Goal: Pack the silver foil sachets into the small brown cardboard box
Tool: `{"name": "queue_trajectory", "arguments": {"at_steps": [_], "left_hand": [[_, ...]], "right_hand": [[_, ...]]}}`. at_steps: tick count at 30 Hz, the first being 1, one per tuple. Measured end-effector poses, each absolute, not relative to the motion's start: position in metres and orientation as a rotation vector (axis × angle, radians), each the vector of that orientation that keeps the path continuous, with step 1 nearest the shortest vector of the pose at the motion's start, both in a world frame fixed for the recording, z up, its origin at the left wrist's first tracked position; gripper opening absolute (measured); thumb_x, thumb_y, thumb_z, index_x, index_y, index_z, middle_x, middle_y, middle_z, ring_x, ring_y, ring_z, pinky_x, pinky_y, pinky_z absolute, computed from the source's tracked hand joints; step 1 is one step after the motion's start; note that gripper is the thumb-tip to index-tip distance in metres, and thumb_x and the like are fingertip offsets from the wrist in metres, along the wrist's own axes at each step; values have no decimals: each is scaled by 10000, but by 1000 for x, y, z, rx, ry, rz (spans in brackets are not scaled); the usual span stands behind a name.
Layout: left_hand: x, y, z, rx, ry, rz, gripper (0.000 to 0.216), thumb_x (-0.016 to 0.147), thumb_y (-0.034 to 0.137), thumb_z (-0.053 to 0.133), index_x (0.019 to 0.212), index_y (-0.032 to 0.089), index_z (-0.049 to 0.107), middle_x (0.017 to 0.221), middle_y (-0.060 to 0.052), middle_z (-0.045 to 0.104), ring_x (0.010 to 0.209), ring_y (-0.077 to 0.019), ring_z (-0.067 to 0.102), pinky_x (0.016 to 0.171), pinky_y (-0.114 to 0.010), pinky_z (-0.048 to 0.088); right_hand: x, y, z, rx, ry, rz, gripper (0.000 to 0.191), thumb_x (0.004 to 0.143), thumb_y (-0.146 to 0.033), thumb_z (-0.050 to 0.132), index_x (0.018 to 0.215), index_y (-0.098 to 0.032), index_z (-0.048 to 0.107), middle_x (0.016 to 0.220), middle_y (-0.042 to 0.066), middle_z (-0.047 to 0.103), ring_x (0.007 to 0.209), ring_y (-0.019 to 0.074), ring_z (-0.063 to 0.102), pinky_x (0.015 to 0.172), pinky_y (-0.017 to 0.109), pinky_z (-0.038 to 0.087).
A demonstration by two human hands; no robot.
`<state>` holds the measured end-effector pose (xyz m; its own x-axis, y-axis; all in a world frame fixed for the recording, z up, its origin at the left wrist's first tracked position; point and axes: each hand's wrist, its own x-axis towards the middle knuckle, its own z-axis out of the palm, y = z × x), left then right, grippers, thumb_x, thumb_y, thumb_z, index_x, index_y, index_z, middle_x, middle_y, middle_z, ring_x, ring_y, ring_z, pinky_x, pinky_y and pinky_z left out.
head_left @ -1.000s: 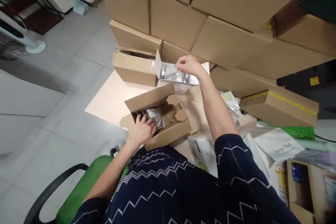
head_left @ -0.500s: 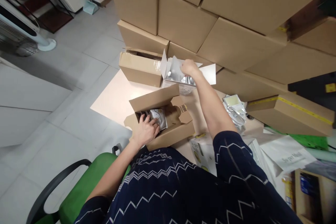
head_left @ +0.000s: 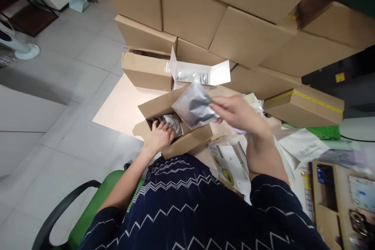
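Observation:
My right hand (head_left: 234,113) holds a silver foil pouch (head_left: 193,106) by its edge, lifted above the open brown cardboard box (head_left: 187,142) at the table's near edge. My left hand (head_left: 159,137) rests inside that box, fingers pressed on white packets (head_left: 174,123) stacked there. Behind it stands an open white box (head_left: 216,73) with more silver pouches (head_left: 191,77) showing inside.
Stacked brown cartons (head_left: 190,15) wall off the back. An open carton (head_left: 146,69) sits at the table's left rear. A flat taped box (head_left: 304,105), white printed packaging (head_left: 228,162), papers and a wooden organizer (head_left: 331,191) crowd the right. A green chair (head_left: 84,211) is under me.
My right hand pulled a silver pouch out of the white box and carried it back toward the brown box. My left hand stayed inside the brown box.

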<state>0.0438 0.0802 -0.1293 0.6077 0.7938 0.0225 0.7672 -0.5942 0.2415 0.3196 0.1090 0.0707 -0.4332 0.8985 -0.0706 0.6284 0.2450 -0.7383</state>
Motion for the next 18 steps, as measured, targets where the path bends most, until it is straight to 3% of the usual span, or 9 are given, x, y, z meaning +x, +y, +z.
{"name": "queue_trajectory", "arguments": {"at_steps": [5, 9, 14, 16, 18], "left_hand": [[46, 81, -131, 2584, 1302, 221, 370, 983, 266, 398, 1187, 140, 680, 1290, -183, 662, 1189, -316, 611, 1070, -564, 361], [46, 83, -136, 2556, 1270, 265, 400, 972, 245, 401, 1279, 102, 614, 1314, -204, 638, 1238, -301, 588, 1099, -512, 390], [53, 96, -140, 2534, 1206, 368, 531, 923, 151, 425, 1453, 139, 462, 1482, -199, 489, 1315, -292, 525, 1052, -452, 445], [58, 102, -140, 2561, 1147, 337, 598, 889, 89, 414, 1478, 181, 444, 1545, -168, 437, 1253, -285, 566, 1025, -454, 450], [63, 108, -140, 2593, 1077, 254, 600, 867, 71, 423, 1445, 215, 498, 1529, -132, 478, 1141, -276, 619, 986, -464, 455]], "right_hand": [[270, 113, -19, -1847, -2502, 804, 326, 1024, -229, 346, 1079, -144, 656, 935, 139, 735, 854, 223, 691, 739, 287, 455], [249, 122, -74, -2005, -2633, 1038, 355, 1012, -230, 363, 1204, -130, 645, 1112, 201, 724, 1008, 283, 699, 780, 318, 482], [237, 122, -94, -2005, -2656, 1187, 414, 983, -182, 385, 1321, -91, 606, 1206, 246, 689, 1104, 320, 680, 828, 364, 512], [234, 119, -92, -1988, -2646, 1208, 428, 988, -187, 392, 1338, -51, 599, 1239, 272, 666, 1140, 316, 666, 870, 360, 507], [237, 117, -83, -1889, -2674, 1272, 416, 983, -227, 443, 1296, -22, 625, 1230, 275, 669, 1125, 306, 670, 891, 346, 505]]}}
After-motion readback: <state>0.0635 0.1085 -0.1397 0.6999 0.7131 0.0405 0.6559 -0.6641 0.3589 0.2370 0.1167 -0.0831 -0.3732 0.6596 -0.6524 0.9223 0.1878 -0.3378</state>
